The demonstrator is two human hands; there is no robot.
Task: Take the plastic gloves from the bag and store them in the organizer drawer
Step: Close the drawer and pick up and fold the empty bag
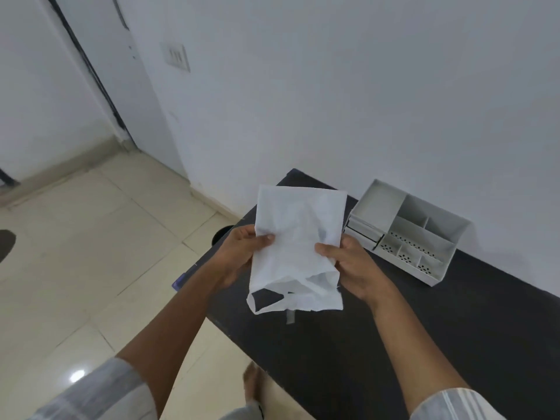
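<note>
I hold a white fabric bag (295, 225) upright above the dark table (378, 344), its open mouth toward me at the bottom. My left hand (242, 256) pinches its left edge and my right hand (354, 268) grips its right edge. A faint dark shape shows through the cloth near my right thumb; the gloves are hidden inside. The white organizer (406, 234) stands to the right against the wall, with several open compartments on top and a shut drawer (362, 233) on its left front.
The table's left edge runs diagonally past my left wrist, with beige tiled floor (91, 253) beyond. A white wall (363, 101) backs the table. A bare foot (253, 386) shows below the table edge. A switch plate (178, 57) is on the wall.
</note>
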